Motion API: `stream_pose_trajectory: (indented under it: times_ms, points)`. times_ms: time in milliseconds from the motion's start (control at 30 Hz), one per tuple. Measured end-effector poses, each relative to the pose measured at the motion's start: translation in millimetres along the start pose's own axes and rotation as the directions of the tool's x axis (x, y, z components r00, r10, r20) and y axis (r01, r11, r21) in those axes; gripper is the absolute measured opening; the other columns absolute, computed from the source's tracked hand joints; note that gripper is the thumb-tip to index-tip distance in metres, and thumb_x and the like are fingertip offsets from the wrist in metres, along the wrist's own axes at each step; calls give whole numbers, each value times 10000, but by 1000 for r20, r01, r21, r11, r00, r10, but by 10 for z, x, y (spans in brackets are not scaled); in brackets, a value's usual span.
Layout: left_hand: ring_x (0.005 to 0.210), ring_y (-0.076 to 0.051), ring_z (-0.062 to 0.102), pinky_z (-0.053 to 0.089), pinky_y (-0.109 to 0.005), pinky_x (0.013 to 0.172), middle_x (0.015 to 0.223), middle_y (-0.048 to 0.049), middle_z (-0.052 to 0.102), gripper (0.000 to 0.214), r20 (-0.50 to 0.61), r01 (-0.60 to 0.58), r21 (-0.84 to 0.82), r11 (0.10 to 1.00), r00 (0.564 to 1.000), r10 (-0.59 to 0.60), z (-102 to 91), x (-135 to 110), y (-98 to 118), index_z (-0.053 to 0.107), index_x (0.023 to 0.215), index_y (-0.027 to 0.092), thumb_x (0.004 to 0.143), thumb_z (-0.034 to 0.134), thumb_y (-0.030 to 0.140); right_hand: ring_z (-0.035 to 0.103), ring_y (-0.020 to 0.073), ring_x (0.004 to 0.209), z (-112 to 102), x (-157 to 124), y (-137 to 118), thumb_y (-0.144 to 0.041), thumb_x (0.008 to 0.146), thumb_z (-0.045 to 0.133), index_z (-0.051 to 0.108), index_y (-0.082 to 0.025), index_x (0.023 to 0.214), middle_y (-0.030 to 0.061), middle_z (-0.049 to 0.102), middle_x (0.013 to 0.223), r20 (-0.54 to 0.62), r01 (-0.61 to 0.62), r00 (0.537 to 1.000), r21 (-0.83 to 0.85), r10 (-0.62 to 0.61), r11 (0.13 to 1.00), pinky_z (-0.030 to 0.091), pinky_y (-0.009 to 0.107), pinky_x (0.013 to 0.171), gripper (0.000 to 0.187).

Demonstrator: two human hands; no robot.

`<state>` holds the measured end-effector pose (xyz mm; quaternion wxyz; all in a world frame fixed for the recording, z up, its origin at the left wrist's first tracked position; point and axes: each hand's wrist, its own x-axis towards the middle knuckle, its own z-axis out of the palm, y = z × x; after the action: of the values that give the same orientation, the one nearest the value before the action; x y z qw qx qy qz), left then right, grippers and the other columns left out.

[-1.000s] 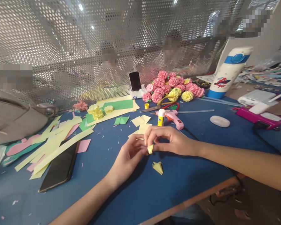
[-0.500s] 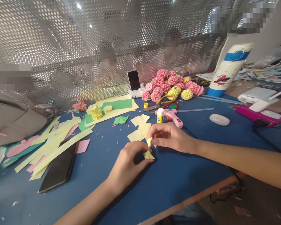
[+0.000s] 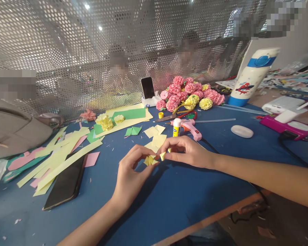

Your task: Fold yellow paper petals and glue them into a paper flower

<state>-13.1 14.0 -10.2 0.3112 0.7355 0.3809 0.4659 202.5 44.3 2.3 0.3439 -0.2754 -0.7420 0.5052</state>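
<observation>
Between the thumb and fingers of my left hand [image 3: 133, 169] is a folded yellow paper piece [image 3: 150, 160] with pointed ends. My right hand [image 3: 186, 152] pinches a smaller folded yellow paper piece [image 3: 162, 156] close beside it. The fingertips of both hands nearly meet; whether the two pieces touch I cannot tell. Just behind the hands lie several flat yellow paper squares [image 3: 154, 131]. A glue stick [image 3: 177, 127] stands uncapped behind my right hand, and its yellow cap [image 3: 161, 115] sits farther back. A pink glue gun [image 3: 192, 130] lies beside the stick.
Pink and yellow paper flowers [image 3: 184, 92] are heaped at the back, near scissors [image 3: 166, 118]. Paper strips [image 3: 69, 164] overlap a black phone [image 3: 64, 186] at left. A bottle [image 3: 254, 77], a white oval object [image 3: 242, 131] and a magenta power strip [image 3: 279, 126] stand right. A perforated metal screen [image 3: 87, 51] borders the table.
My left hand has risen and moved slightly left with its yellow piece. The right hand has shifted a little left, bringing the two pieces side by side.
</observation>
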Motion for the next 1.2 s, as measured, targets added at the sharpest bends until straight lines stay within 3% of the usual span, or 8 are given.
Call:
stream_pose_trajectory:
  times_ms: [233,433,800,1200]
  points:
    - [839,-106,594,458,-185,768,926,5,615,298,28,-170,220,961,985,168,-55,13,11,662,957,209,808,604,-43,574,101,793,1,17,47,-273,897,662,677,-178,921,2,630,900,17,19,1000,50,-20,999,456,198,694,99]
    - [808,-100,571,450,-178,764,880,7,575,428,66,-276,350,895,960,271,-39,-8,10,590,1160,184,812,575,-64,587,91,690,83,4,23,-285,816,742,697,-162,881,3,667,834,-1,-76,997,88,77,993,461,198,634,146]
    - [797,-115,561,464,-206,772,867,9,565,429,84,-309,391,867,950,301,-41,-41,-27,535,1239,206,866,560,-5,644,123,756,105,6,4,-336,756,799,652,-157,823,4,696,778,25,-162,987,122,160,979,487,217,717,241]
    - [847,-168,613,487,-260,765,944,-24,651,460,166,-373,566,735,925,341,-81,-51,-54,442,1339,227,920,475,39,576,107,620,132,6,-49,-411,711,816,557,-167,739,-12,634,659,26,-251,968,140,249,958,435,225,616,357]
